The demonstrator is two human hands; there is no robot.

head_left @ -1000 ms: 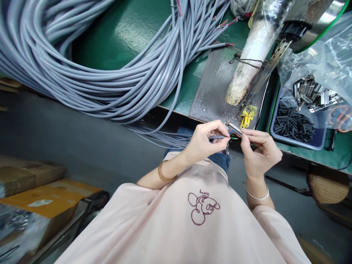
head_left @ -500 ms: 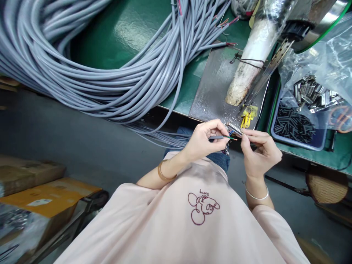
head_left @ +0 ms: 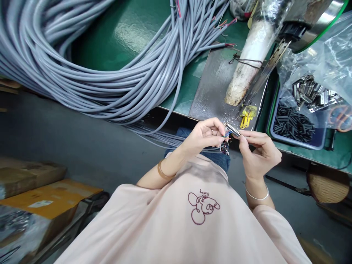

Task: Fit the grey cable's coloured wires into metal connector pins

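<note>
My right hand pinches one end of a small metal multi-pin connector between thumb and fingertips. At the connector's other end, my left hand is closed with thumb and forefinger on thin coloured wires, blue among them. Its fingertips are right beside the connector; whether they touch it I cannot tell. Just below hang more wired connector ends, partly hidden by the left hand. Grey cables run under my left wrist over my lap.
A thick bundle of grey cables lies on the green table. Yellow-handled snips rest on a dark metal plate under a white wrapped tube. At right, a blue tray holds black sleeves and bagged metal connectors.
The grey cable end with a green wire, seen earlier in my left fingers, no longer shows there; blue wires do now. My right hand and the connector have shifted slightly left.
</note>
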